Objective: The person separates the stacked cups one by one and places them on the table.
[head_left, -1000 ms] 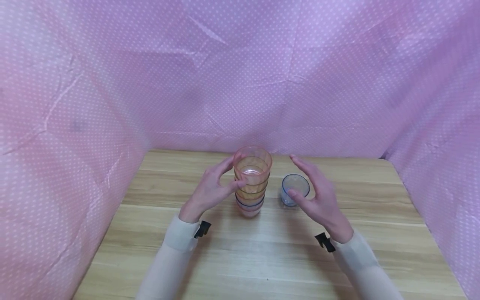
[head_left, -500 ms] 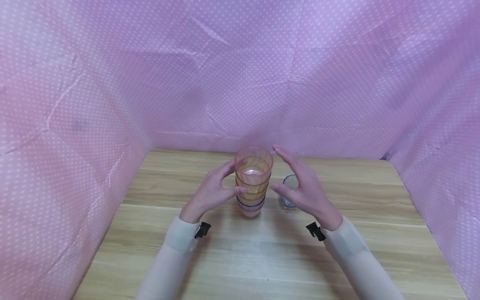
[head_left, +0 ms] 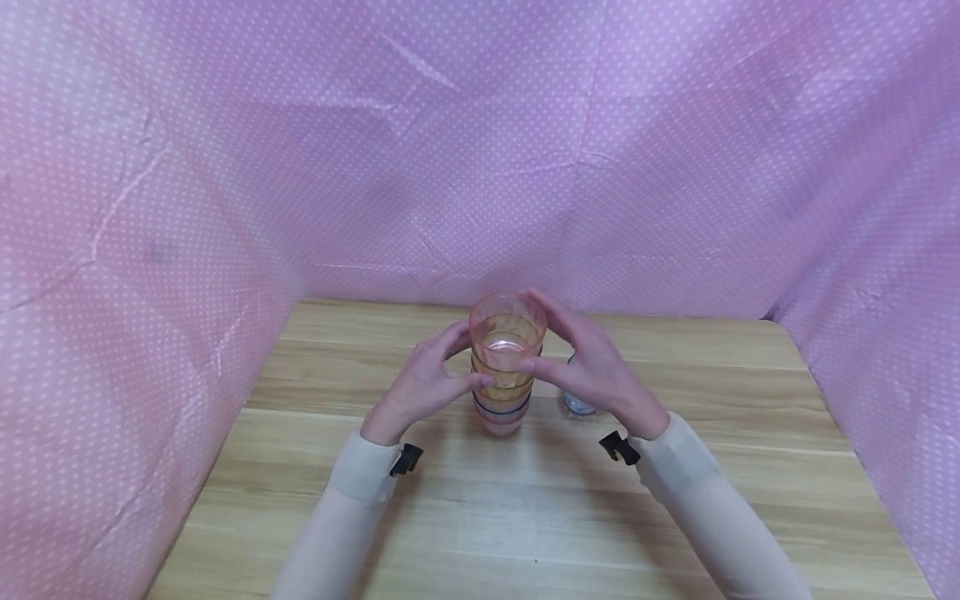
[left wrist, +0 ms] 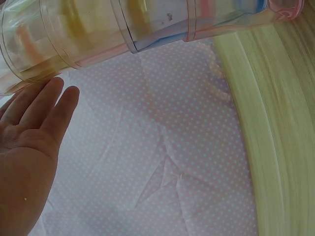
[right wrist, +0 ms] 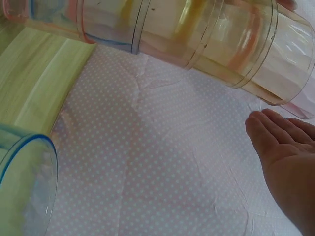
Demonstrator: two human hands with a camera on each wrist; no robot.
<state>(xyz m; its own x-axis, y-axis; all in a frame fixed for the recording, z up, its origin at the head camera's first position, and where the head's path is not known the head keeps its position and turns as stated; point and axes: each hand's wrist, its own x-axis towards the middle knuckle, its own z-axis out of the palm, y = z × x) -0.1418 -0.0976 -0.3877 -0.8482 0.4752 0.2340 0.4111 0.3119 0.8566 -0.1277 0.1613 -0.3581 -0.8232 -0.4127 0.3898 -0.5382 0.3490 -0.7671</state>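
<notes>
An upright stack of clear plastic cups [head_left: 504, 400] in pink, yellow and blue tints stands on the table, pink cup on top. My left hand [head_left: 427, 383] holds its left side high up, thumb in front and fingers behind; in the left wrist view the extended fingers [left wrist: 54, 98] meet the cup wall. My right hand [head_left: 592, 362] is at the stack's right side, thumb over the front, long fingers by the top rim. The right wrist view shows those fingers [right wrist: 268, 130] straight, tips close to the upper cups. Behind this hand, a blue-rimmed cup [head_left: 580, 403] is mostly hidden.
The wooden table [head_left: 525, 517] carries the cups near its far edge. Pink dotted cloth [head_left: 480, 167] hangs around the back and both sides. In the right wrist view the single blue-rimmed cup [right wrist: 47, 152] stands beside the stack.
My right hand has moved left from over the blue-rimmed cup to the stack's right side, now covering most of that cup. The left hand and the stack stay put.
</notes>
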